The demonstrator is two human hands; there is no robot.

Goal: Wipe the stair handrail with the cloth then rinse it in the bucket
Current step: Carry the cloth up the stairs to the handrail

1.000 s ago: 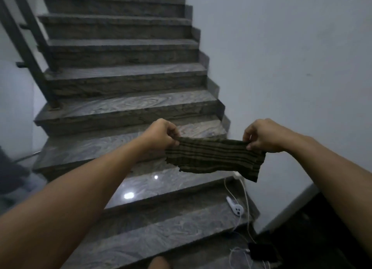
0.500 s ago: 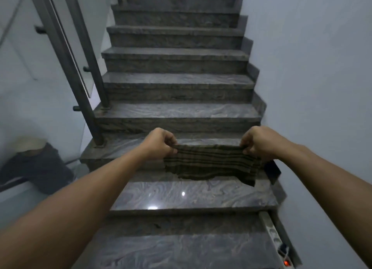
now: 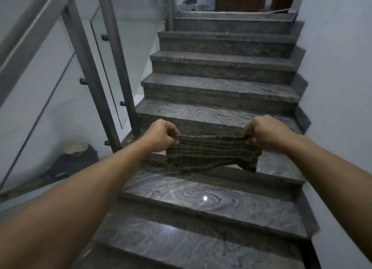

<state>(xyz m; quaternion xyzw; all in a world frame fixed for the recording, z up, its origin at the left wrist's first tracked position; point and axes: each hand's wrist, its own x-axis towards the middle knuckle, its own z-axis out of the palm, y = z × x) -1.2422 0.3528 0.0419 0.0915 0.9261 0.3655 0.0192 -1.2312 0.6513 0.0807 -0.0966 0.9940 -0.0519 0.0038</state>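
Both hands, left (image 3: 162, 136) and right (image 3: 261, 135), clamp the cloth (image 3: 211, 153) taut; rail (image 3: 30, 39) at ten o'clock. No bucket visible, possibly behind; a hurried reach could drop the cloth.

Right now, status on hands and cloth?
Left hand and right hand pinch striped cloth, stretched above steps. Handrail upper left, untouched. No bucket visible.

hands (image 3: 161, 135) stretching striped cloth (image 3: 211, 153), stairs (image 3: 211, 204)
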